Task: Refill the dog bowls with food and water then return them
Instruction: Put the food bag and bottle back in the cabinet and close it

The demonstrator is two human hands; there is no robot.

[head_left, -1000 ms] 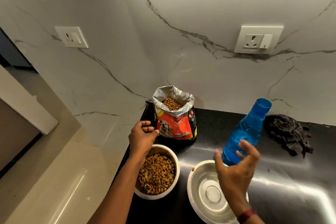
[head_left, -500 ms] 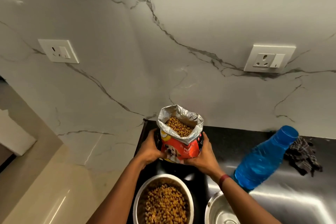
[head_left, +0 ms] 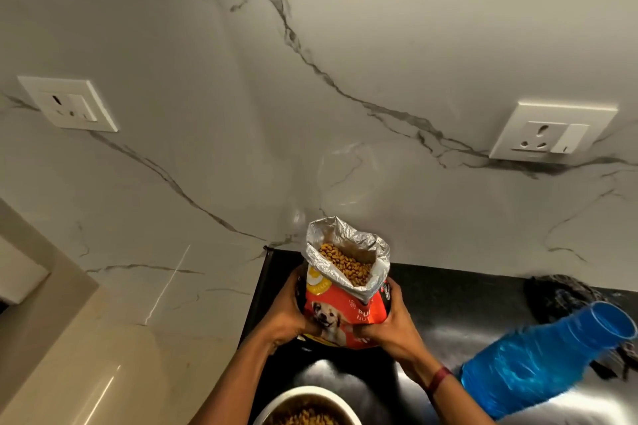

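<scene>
Fingers of the left hand and right hand curl round the lower sides of the open dog food bag, gripping it upright at the far left of the black counter. Nearer sits a kibble-filled bowl; a blue bottle stands to the right.

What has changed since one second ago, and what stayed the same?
The left hand left the food bowl and the right hand drew away from the blue bottle; both went to the open kibble bag and now grip its lower sides. The food bowl stays full; bottle and cloth stay put.
</scene>
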